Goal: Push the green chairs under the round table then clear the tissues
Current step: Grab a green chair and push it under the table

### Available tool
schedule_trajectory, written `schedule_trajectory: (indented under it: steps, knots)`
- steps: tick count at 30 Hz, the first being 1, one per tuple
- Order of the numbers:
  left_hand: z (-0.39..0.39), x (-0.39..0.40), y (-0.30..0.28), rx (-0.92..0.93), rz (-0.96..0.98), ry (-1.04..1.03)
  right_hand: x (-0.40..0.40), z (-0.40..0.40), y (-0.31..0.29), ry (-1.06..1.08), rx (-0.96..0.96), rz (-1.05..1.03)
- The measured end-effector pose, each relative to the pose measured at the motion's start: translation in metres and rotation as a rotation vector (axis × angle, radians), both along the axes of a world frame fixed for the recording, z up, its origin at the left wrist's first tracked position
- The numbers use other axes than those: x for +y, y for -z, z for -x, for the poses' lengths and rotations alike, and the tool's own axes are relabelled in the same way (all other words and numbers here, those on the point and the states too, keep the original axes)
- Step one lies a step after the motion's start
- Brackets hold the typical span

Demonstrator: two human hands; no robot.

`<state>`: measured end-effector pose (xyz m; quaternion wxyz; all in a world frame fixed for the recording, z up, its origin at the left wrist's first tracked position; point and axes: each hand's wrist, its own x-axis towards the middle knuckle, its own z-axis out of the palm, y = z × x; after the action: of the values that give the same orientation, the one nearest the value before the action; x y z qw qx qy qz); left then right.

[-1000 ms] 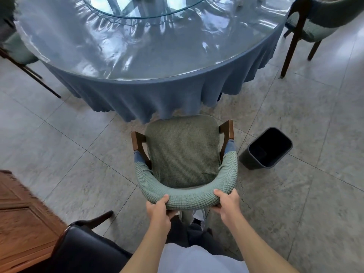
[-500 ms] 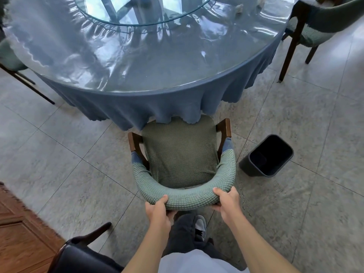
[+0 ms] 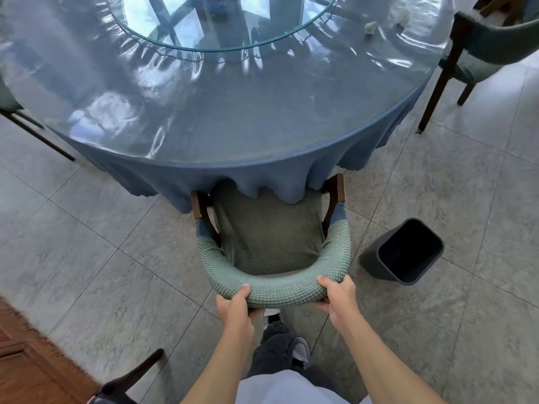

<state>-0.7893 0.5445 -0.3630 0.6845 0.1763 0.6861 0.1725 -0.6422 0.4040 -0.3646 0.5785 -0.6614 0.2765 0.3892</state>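
Gripping green chair (image 3: 271, 237) backrest: left hand (image 3: 233, 309), right hand (image 3: 338, 298) | seat front hidden under tablecloth (image 3: 233, 176)

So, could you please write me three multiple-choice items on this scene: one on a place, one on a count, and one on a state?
1. Where is the bin?
A. On the floor to the right of the held chair
B. On the table
C. Under the table

2. How many tissues lie on the table?
A. None
B. Two
C. Five

3. What are the hands doing?
A. Hanging idle
B. Lifting the bin
C. Gripping the chair's backrest

Key: 1 A, the bin stands on the tiles beside the chair; 2 B, two white wads lie near the far right rim; 3 C, the left hand and right hand curl round the backrest.
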Motion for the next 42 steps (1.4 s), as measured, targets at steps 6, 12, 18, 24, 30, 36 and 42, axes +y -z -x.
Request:
schedule_trajectory:
  steps: [6,12,18,24,30,36,42]
  knots:
    - [-0.022,0.034,0.0,-0.03,-0.017,0.007,0.035,-0.024,0.0,-0.002,-0.009,0.015]
    - [-0.048,0.056,0.0,-0.043,0.016,-0.013,0.056,-0.051,-0.001,-0.007,-0.014,0.014]
    - [-0.073,0.076,0.003,-0.034,0.001,-0.03,0.077,-0.08,0.0,-0.023,-0.002,-0.003]
    - [-0.106,0.104,0.002,-0.034,-0.046,-0.07,0.108,-0.113,0.001,-0.041,0.007,-0.025]
    - [-0.136,0.133,0.0,-0.035,-0.076,-0.121,0.14,-0.143,0.002,-0.054,0.016,-0.062]
    - [-0.16,0.162,-0.001,-0.08,-0.07,-0.152,0.17,-0.173,0.003,-0.057,0.043,-0.104]
    - [-0.179,0.183,0.004,-0.113,-0.056,-0.176,0.19,-0.193,0.004,-0.044,0.056,-0.166]
